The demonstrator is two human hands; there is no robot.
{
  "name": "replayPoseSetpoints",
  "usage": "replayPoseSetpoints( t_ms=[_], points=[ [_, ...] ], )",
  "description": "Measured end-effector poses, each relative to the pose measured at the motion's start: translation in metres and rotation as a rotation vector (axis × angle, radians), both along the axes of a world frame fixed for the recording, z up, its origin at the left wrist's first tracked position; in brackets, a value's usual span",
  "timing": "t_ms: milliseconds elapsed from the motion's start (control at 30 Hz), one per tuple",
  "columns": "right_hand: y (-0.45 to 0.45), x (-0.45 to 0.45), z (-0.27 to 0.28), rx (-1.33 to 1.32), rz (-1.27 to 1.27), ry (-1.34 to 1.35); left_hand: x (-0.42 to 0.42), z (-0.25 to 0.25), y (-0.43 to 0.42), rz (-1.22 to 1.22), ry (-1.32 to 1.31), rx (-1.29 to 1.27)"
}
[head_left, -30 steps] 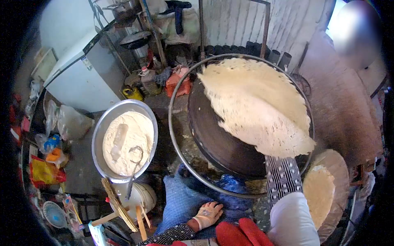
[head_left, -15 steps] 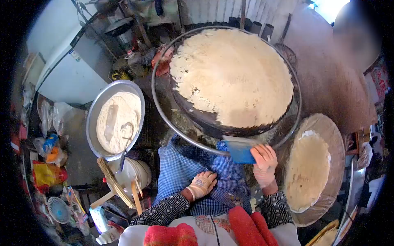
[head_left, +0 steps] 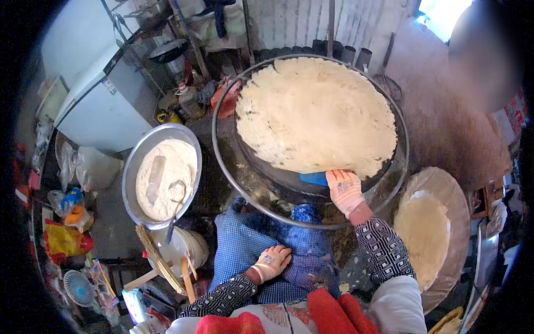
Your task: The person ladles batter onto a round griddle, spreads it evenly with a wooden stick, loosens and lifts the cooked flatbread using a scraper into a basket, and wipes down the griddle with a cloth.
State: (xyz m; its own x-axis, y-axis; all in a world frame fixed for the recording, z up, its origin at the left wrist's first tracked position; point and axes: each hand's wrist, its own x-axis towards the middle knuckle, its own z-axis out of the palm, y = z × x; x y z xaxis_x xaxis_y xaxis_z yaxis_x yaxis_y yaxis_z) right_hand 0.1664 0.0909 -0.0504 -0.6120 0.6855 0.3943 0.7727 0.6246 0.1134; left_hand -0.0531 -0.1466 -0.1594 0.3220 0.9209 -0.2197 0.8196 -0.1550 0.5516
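Observation:
A large thin flatbread (head_left: 317, 114) covers most of a round dark griddle (head_left: 261, 167), which a metal ring (head_left: 222, 161) surrounds. My right hand (head_left: 345, 191), in a pale glove, grips a blue scraper (head_left: 314, 178) at the griddle's near edge; part of the scraper is under the bread's rim. My left hand (head_left: 272, 261), gloved too, rests on the blue checked cloth (head_left: 239, 239) over my knee, holding nothing, its fingers loosely spread. To the left, a steel basin (head_left: 132, 183) holds pale batter (head_left: 178, 161) with a ladle (head_left: 177, 192) in it.
Another flatbread (head_left: 425, 234) lies on a round covered tray (head_left: 453, 261) at the right. A white bucket (head_left: 192, 245) with a straw brush (head_left: 156, 256) and wooden tools stands below the basin. A white freezer (head_left: 105, 117) is at the upper left.
The flatbread, half folded over a second ago, now lies flat on the griddle. My right hand has moved from the ring's front edge up to the bread's rim with the scraper.

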Motion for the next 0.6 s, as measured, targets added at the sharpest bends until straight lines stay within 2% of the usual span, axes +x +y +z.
replayPoseSetpoints(
  t_ms=[67, 100, 200, 233, 333, 367, 467, 600],
  points=[
    [0.029, -0.014, 0.001, -0.119, -0.109, -0.12, -0.001, -0.005, 0.0, -0.015, 0.023, 0.016],
    [0.046, -0.02, -0.005, -0.089, -0.156, -0.162, -0.001, -0.009, 0.0, -0.019, 0.012, 0.047],
    [0.107, -0.034, -0.043, -0.041, -0.197, 0.01, 0.001, -0.001, 0.007, -0.023, 0.02, -0.003],
    [0.109, -0.049, -0.008, -0.142, -0.27, -0.234, 0.002, 0.007, 0.009, -0.018, 0.004, -0.03],
    [0.156, -0.07, 0.006, -0.195, -0.353, -0.044, 0.003, 0.006, 0.013, -0.014, -0.028, -0.072],
    [0.193, -0.06, -0.041, 0.055, -0.292, 0.011, 0.003, 0.002, 0.015, -0.02, -0.027, -0.069],
    [0.201, -0.063, -0.013, -0.088, -0.401, -0.112, 0.003, -0.009, 0.012, -0.025, -0.022, -0.074],
    [0.202, -0.048, 0.005, -0.097, -0.431, -0.248, 0.001, -0.004, 0.01, -0.027, -0.032, -0.088]
  ],
)
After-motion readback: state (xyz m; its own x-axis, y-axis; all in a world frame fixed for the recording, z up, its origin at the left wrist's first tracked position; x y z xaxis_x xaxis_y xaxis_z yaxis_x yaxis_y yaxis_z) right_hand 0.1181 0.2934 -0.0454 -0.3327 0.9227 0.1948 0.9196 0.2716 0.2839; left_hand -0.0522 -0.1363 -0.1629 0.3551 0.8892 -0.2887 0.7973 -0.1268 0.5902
